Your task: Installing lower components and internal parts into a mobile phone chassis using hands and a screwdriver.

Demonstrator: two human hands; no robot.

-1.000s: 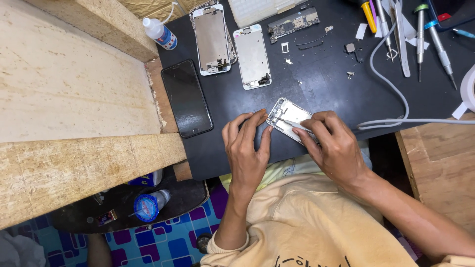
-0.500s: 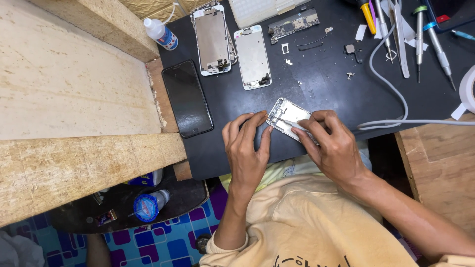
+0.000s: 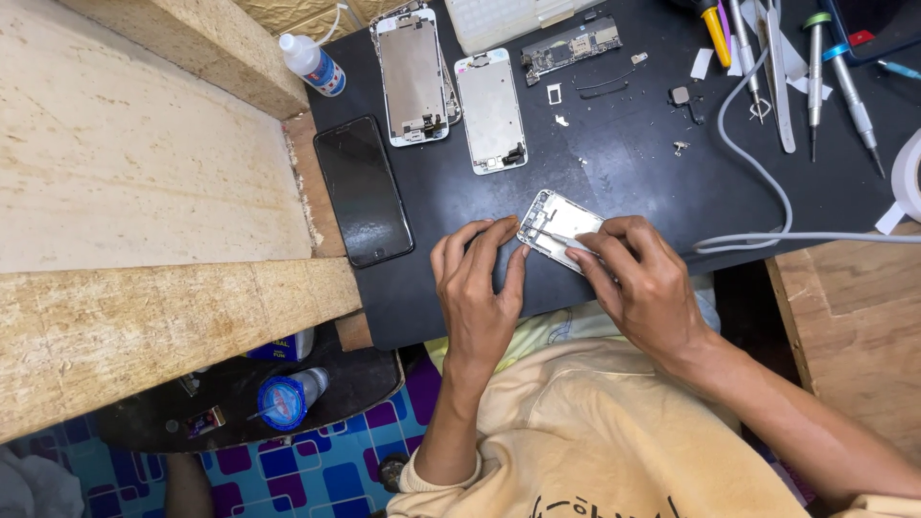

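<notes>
A black work mat (image 3: 614,182) lies between pale stone slabs (image 3: 134,182), above a blue patterned floor (image 3: 317,470)
</notes>
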